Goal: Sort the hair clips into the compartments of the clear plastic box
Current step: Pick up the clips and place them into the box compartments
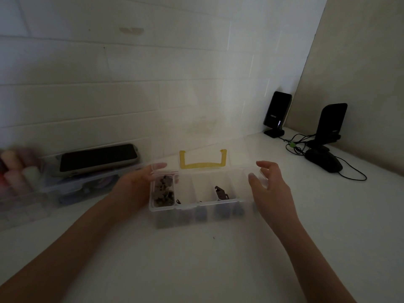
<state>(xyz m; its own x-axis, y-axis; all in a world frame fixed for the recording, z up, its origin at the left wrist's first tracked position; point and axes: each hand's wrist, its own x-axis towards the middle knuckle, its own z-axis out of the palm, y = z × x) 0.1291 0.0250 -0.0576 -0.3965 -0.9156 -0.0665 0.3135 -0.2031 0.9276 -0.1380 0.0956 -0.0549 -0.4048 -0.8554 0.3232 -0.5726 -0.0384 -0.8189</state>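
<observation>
I see the clear plastic compartment box point(195, 203) with its yellow handle point(202, 163) sitting on the white surface point(196, 259) in front of me, lid tipped up — its leftmost compartment is packed with small grey-brown hair clips point(162, 190), and a dark brown hair clip point(220, 190) lies in a compartment further right. My left hand point(140, 182) rests against the box's left end with fingers straight, while my right hand point(267, 182) hovers just beside the right end, fingers loosely spread and holding nothing. Off to the left a black phone point(98, 157) lies on another clear container point(72, 189) — blurred.
</observation>
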